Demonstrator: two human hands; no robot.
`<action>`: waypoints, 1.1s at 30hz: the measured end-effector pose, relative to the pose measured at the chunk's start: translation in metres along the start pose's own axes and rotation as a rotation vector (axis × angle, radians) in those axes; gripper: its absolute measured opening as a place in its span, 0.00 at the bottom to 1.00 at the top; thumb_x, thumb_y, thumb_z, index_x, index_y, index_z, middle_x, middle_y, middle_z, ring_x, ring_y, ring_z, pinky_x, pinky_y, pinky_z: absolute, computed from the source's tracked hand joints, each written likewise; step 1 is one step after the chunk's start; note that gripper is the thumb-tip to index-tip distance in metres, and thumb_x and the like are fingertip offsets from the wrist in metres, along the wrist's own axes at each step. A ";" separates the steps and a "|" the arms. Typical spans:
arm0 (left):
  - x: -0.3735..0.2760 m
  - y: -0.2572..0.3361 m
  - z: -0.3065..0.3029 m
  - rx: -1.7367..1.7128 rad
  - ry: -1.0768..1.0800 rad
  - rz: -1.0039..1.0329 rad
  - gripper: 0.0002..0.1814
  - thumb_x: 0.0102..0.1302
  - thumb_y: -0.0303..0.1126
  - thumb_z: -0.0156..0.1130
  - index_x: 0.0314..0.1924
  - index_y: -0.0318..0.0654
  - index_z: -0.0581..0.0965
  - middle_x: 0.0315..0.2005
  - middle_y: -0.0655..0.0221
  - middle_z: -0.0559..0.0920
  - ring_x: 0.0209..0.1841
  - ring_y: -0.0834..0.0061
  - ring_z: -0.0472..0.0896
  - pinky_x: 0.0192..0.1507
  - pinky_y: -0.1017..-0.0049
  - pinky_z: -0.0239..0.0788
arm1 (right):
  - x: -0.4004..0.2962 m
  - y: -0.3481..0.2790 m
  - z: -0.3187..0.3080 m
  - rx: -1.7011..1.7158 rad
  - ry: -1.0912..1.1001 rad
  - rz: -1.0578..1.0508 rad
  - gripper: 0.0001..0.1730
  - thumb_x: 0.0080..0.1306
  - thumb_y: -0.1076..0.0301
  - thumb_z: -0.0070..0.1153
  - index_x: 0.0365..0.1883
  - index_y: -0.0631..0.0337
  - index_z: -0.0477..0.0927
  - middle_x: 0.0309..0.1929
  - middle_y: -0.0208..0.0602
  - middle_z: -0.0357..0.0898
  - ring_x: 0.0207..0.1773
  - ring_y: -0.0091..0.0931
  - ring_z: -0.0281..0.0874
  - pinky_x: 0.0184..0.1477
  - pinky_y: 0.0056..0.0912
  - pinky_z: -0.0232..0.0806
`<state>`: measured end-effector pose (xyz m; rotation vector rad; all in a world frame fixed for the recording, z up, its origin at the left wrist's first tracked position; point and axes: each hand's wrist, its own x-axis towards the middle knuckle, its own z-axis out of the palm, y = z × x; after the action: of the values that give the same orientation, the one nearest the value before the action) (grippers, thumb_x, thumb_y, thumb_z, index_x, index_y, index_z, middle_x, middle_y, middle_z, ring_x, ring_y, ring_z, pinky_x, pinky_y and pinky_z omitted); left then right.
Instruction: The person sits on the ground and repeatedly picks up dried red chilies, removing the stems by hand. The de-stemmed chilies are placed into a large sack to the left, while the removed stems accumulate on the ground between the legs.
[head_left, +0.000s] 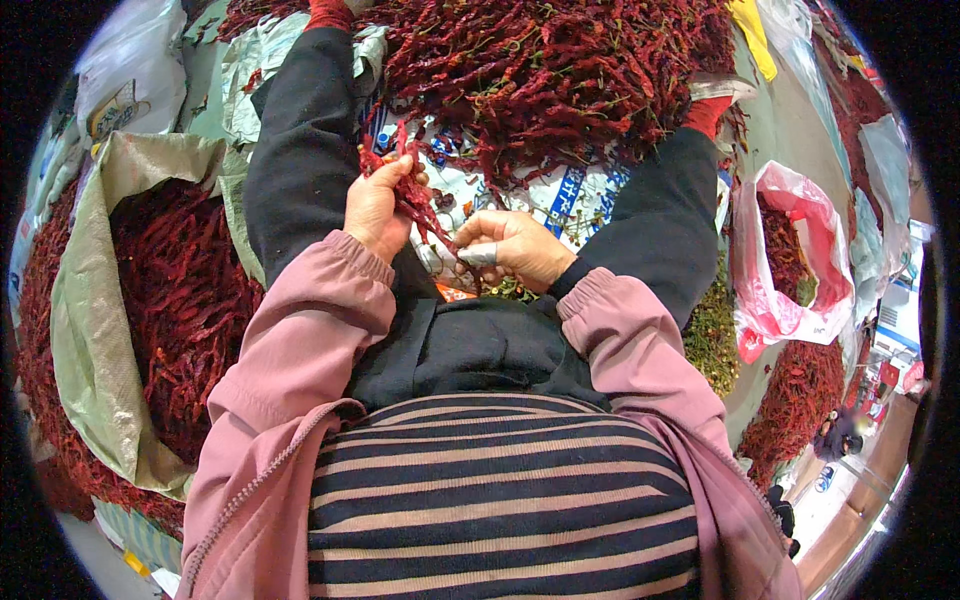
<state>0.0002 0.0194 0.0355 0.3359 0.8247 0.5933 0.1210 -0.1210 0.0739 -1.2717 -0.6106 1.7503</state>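
Observation:
My left hand (382, 206) is closed around a small bunch of dried red chili peppers (414, 196), which slants down to the right between my knees. At the lower end of the bunch, my right hand (510, 247) pinches a chili's thin end between thumb and fingers; a grey wrap covers one finger. Beyond both hands lies a large heap of dried red chilies (555, 75) on a white printed plastic sheet (555, 187). Loose stems and bits of chili are scattered over the sheet. Green-yellow stems (510, 289) show just under my right hand.
At the left stands a pale green woven sack (82, 330) with dried chilies inside. A pink and white plastic bag (750, 277) holding chilies is at the right, beside a pile of green stems (709, 330). More chilies (799, 397) lie farther right. A person (838, 435) is at the far right.

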 end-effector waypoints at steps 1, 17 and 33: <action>0.002 0.008 -0.001 0.001 -0.011 0.012 0.05 0.55 0.24 0.55 0.33 0.34 0.72 0.24 0.66 0.75 0.25 0.71 0.74 0.26 0.71 0.68 | 0.002 0.003 -0.001 -0.024 -0.005 -0.021 0.12 0.55 0.70 0.54 0.37 0.65 0.73 0.28 0.31 0.75 0.23 0.15 0.67 0.23 0.14 0.59; -0.177 0.227 -0.154 2.137 0.387 1.014 0.23 0.50 0.23 0.60 0.49 0.37 0.69 0.37 0.62 0.76 0.38 0.66 0.76 0.41 0.75 0.67 | 0.086 0.043 -0.035 -1.090 0.564 -0.307 0.10 0.46 0.69 0.46 0.27 0.63 0.73 0.28 0.48 0.74 0.35 0.43 0.72 0.38 0.43 0.64; -0.164 0.165 -0.299 2.515 0.816 0.516 0.41 0.50 0.40 0.60 0.62 0.42 0.51 0.62 0.59 0.50 0.64 0.59 0.47 0.61 0.55 0.37 | 0.122 0.044 -0.031 -0.705 0.536 -0.073 0.14 0.43 0.67 0.51 0.29 0.64 0.76 0.31 0.50 0.75 0.37 0.39 0.73 0.41 0.35 0.64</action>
<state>-0.3761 0.0651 0.0222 2.7613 1.9430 -0.2977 0.1216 -0.0420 -0.0331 -2.0696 -0.9706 1.0674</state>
